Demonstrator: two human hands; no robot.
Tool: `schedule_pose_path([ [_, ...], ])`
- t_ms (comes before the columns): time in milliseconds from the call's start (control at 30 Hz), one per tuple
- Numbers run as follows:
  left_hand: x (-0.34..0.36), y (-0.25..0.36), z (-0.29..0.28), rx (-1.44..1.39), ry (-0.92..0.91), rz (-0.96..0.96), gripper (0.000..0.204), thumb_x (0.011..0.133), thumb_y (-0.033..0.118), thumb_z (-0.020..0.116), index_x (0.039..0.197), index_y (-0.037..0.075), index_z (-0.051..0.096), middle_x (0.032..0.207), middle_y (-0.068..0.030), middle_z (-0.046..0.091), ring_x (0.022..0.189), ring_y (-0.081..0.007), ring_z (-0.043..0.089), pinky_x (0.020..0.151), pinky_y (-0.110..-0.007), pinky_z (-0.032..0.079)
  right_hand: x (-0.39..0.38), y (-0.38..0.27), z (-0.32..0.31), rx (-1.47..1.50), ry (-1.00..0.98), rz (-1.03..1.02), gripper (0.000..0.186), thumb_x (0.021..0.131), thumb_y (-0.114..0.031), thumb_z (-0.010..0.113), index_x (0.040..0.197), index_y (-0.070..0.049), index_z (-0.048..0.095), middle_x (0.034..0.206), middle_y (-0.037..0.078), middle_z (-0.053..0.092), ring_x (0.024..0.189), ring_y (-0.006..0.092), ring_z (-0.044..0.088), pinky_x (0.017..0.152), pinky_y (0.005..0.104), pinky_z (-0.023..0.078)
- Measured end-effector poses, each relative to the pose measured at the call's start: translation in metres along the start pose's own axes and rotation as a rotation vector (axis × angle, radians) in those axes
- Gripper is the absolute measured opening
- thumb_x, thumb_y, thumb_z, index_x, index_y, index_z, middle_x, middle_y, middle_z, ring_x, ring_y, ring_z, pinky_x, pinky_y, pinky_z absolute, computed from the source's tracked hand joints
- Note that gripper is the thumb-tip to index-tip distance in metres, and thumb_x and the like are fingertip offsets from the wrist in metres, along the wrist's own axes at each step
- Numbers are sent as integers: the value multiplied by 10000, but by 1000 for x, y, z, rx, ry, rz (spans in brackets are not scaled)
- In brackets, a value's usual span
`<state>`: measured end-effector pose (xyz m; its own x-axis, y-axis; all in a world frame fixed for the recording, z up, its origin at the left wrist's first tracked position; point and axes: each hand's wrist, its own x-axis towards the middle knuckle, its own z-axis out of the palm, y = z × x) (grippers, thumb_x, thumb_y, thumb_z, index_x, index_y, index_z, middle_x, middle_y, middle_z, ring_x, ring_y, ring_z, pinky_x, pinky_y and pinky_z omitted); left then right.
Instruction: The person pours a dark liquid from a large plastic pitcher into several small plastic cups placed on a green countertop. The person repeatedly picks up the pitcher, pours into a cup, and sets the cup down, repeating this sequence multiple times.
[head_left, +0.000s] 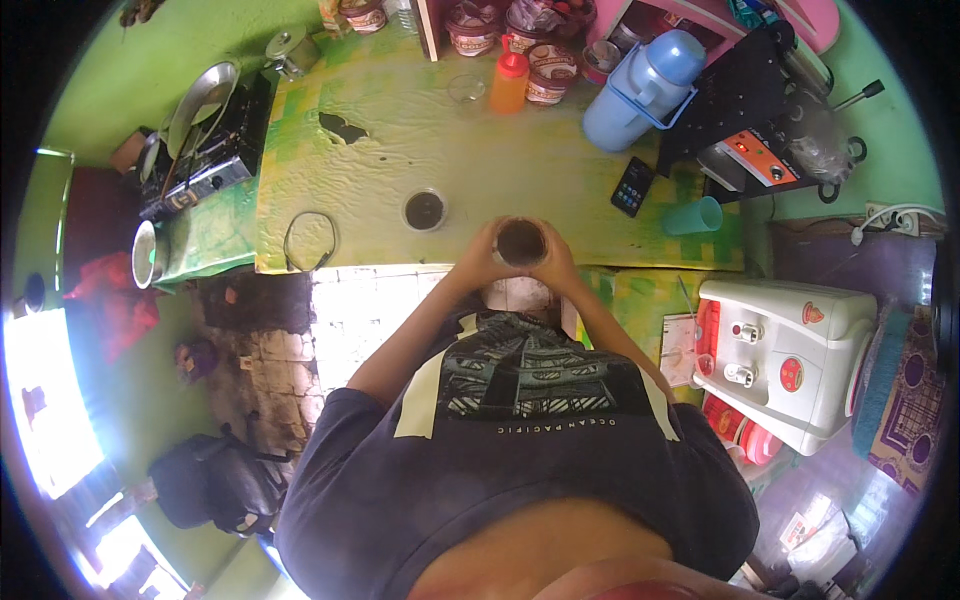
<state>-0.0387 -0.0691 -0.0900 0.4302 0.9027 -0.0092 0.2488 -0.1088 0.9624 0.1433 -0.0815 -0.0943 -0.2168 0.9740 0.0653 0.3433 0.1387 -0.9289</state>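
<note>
My left hand (482, 252) and my right hand (557, 255) are closed around the sides of a glass of dark drink (521, 242) at the near edge of the table. Its round mouth faces up, and the dark surface fills most of the opening. A second glass of dark drink (424, 210) stands on the table a short way to the left, apart from my hands. My fingers hide most of the held glass's wall. Whether its base touches the tabletop I cannot tell.
A green-yellow cloth covers the table (370, 170). On it lie a thin cord loop (310, 240), a phone (633, 187) and a teal cup (692, 216). Farther back stand a blue thermos jug (640, 95) and an orange squeeze bottle (509, 82). A white water dispenser (790, 360) sits right.
</note>
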Motion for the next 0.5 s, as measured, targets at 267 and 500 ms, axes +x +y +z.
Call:
schedule_pose_path([
  [267, 37, -55, -10, -129, 61, -62, 854, 591, 232, 856, 1298, 79, 402, 1262, -124, 480, 1167, -262, 481, 937, -420, 443, 51, 37, 14, -1, 0, 46, 737, 561, -221, 850, 1197, -66, 510, 1161, 121, 571, 1076, 275, 552, 918, 372, 435],
  [500, 65, -83, -5, -11, 68, -1, 846, 566, 208, 869, 1282, 85, 434, 1217, -102, 531, 1115, -238, 530, 891, -399, 482, 65, 56, 7, -124, -44, 114, 728, 570, -171, 834, 1207, -54, 502, 1161, 128, 569, 1084, 248, 545, 929, 356, 430],
])
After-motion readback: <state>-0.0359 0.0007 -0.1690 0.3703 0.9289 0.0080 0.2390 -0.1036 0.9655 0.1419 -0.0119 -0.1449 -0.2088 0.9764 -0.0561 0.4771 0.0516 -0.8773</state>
